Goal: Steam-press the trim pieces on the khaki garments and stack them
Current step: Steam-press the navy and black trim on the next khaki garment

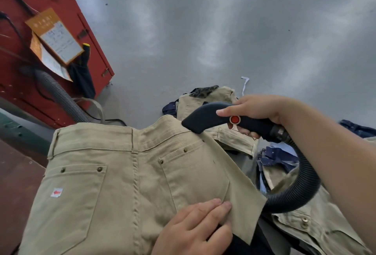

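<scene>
A pair of khaki trousers (105, 183) lies back side up in front of me, waistband away from me. A loose khaki trim strip (240, 189) runs along their right edge. My right hand (258, 112) grips the black steam nozzle (205, 118) by its handle, thumb beside the red button (235, 119); the nozzle's mouth touches the upper end of the strip near the waistband. My left hand (197, 228) presses flat on the trousers at the strip's lower end, fingers straight.
A ribbed black hose (301, 185) curves down from the nozzle. More khaki garments (317, 228) and blue fabric pieces (274, 159) are heaped at the right. A red cabinet (40, 55) with papers and a grey hose (63, 96) stands at the left. Grey floor (203, 30) lies beyond.
</scene>
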A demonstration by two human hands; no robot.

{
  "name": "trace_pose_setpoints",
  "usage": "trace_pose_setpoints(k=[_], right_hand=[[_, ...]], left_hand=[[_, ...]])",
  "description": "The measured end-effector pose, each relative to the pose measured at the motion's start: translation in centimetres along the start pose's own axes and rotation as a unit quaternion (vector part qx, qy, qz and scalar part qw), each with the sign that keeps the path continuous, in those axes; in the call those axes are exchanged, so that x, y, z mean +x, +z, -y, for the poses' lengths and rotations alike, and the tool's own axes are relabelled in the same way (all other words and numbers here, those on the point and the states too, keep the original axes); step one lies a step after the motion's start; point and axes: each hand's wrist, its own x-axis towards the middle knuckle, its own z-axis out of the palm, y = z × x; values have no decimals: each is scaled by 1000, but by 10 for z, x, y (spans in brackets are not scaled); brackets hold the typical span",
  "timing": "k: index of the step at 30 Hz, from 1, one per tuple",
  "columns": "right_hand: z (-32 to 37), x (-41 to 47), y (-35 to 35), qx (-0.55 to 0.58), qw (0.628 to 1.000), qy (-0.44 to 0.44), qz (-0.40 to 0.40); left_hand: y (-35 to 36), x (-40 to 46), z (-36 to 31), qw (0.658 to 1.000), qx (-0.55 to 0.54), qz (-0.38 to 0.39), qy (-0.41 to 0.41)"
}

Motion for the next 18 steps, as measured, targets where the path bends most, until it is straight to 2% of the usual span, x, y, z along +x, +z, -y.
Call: trace_pose_setpoints(k=[2,5,8,12,14,16,18], right_hand=[[-8,-2,-7,25,999,-18,-13],[-19,-10,-18,100,990,-24,-100],[-25,-29,-23,99,982,-12,-160],[-35,-85,-3,38,982,-44,-177],[-46,-123,18,1,986,-51,-160],[-55,-157,40,-10,988,-33,-147],[-67,-177,58,-27,985,-8,-169]], left_hand=[[3,-2,-3,1000,-6,-17,9],[6,-5,-6,999,-14,-36,24],[4,-4,-8,998,-13,-53,37],[2,-5,-8,998,-10,-53,39],[3,-6,-6,998,-6,-53,38],[5,-7,-5,998,12,-57,33],[9,-9,-4,995,39,-76,45]])
